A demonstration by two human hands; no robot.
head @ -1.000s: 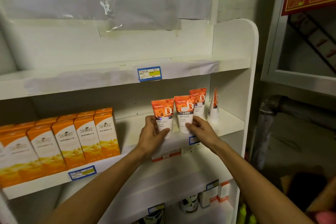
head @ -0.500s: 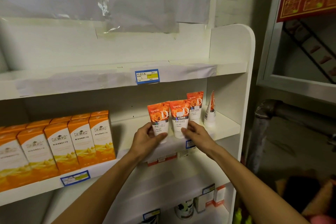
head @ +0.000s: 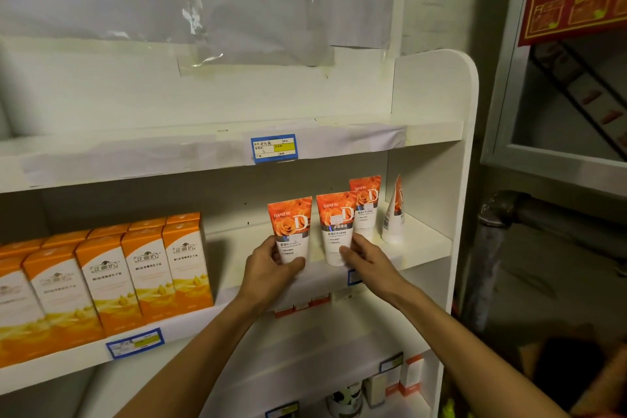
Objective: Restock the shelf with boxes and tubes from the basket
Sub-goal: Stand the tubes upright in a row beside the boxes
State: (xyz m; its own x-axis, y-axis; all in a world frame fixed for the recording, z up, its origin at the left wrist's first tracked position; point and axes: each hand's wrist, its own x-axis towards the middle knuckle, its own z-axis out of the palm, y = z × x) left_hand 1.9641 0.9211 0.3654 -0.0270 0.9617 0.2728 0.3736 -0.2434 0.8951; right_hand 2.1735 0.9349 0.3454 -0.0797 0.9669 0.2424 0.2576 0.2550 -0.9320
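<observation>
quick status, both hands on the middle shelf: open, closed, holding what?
Left hand: grips the left front tube, thumb across its base.
Right hand: grips the right front tube near its base.

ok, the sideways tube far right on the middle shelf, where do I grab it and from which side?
Grip the sideways tube low on its white body, just above the cap end it stands on, coming from the open shelf front. It shows its narrow edge and tapers to a flat crimp on top, so pinch across the broad faces. The shelf side panel is close on its right, the rear tube on its left.
</observation>
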